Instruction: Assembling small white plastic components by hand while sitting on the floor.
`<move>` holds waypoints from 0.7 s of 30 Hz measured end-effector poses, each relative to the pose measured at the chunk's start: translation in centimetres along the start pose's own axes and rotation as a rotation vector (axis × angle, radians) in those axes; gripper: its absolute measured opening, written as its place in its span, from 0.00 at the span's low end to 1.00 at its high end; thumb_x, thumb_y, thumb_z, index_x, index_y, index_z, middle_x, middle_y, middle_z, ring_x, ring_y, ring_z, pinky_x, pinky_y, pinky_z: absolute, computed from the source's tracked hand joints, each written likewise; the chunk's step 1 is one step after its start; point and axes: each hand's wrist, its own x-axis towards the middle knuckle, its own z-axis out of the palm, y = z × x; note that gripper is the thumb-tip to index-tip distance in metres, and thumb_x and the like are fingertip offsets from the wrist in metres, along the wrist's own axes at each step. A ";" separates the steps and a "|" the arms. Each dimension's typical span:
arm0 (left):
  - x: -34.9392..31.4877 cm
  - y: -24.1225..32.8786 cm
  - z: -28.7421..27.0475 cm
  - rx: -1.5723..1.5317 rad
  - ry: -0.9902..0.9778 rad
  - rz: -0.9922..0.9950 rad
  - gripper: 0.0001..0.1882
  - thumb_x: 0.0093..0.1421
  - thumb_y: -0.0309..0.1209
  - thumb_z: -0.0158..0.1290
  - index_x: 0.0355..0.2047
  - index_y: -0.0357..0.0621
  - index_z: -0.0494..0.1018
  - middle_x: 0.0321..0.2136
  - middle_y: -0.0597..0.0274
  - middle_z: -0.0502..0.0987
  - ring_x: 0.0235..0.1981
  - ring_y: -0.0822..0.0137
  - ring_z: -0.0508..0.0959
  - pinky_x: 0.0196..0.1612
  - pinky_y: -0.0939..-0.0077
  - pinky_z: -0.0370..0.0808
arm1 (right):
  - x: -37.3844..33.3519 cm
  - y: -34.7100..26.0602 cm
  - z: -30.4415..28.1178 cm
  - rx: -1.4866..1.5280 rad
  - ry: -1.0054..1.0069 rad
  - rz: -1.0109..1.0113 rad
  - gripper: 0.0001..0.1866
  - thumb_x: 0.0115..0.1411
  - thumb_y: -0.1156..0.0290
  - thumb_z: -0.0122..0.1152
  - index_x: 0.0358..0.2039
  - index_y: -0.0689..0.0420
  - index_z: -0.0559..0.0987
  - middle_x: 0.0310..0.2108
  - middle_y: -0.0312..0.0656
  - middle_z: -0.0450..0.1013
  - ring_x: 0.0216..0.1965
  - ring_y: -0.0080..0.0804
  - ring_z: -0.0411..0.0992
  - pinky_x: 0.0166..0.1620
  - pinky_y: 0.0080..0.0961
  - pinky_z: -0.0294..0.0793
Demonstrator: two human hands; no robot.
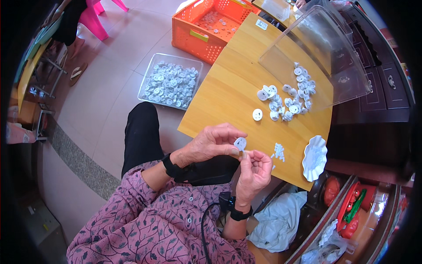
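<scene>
Above the table's near edge, my left hand (216, 141) pinches a white round plastic disc (240, 143) with small dark openings in its face. My right hand (255, 174) is closed just below it, thumb and forefinger pressed together on a small white plastic pin that is mostly hidden and meets the disc's lower edge. Several loose white pins (278, 152) lie on the wooden table (224, 83) to the right of my hands. Beyond them is a loose heap of similar white discs (288, 103), with one single disc (257, 115) apart at its left.
A transparent bin (358, 90) lies tilted over the table's far right. A white scalloped dish (314, 158) sits at the right edge. On the floor stand a clear tub (200, 72) full of white parts and an orange crate (184, 35). An open drawer (373, 224) is at lower right.
</scene>
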 end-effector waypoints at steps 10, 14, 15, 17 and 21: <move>0.1 -0.4 -0.1 -0.218 -0.039 -0.050 0.22 0.64 0.26 0.58 0.58 0.36 0.71 0.48 0.60 0.74 0.46 0.71 0.78 0.48 0.77 0.80 | 0.1 -0.2 0.3 -0.077 0.016 -0.066 0.11 0.60 0.84 0.64 0.42 0.64 0.73 0.34 0.40 0.77 0.33 0.21 0.75 0.39 0.19 0.77; 0.1 -0.2 -0.1 -0.193 -0.054 -0.048 0.21 0.64 0.27 0.59 0.57 0.37 0.73 0.48 0.60 0.75 0.46 0.71 0.77 0.48 0.77 0.79 | 0.2 0.5 0.1 -0.117 0.027 -0.084 0.11 0.60 0.83 0.64 0.41 0.64 0.73 0.33 0.40 0.77 0.32 0.21 0.75 0.39 0.19 0.77; 0.1 -0.2 -0.1 -0.153 -0.051 -0.044 0.21 0.63 0.27 0.59 0.56 0.37 0.74 0.48 0.60 0.75 0.46 0.71 0.77 0.48 0.77 0.79 | 0.1 0.6 0.1 -0.157 0.029 -0.109 0.10 0.60 0.82 0.65 0.40 0.64 0.74 0.32 0.39 0.77 0.31 0.21 0.75 0.38 0.20 0.77; 0.2 0.1 -0.3 -0.035 -0.057 -0.010 0.20 0.62 0.27 0.60 0.55 0.38 0.75 0.48 0.60 0.75 0.47 0.71 0.77 0.49 0.77 0.78 | 0.1 0.6 0.1 -0.199 0.030 -0.134 0.10 0.59 0.82 0.66 0.39 0.63 0.75 0.32 0.39 0.77 0.30 0.21 0.74 0.37 0.20 0.76; 0.2 0.0 -0.4 0.060 -0.069 -0.002 0.20 0.60 0.27 0.63 0.53 0.39 0.77 0.49 0.60 0.75 0.48 0.72 0.75 0.50 0.78 0.75 | 0.1 0.3 -0.1 -0.366 0.021 -0.222 0.09 0.58 0.81 0.67 0.37 0.62 0.76 0.29 0.38 0.76 0.27 0.23 0.74 0.34 0.21 0.76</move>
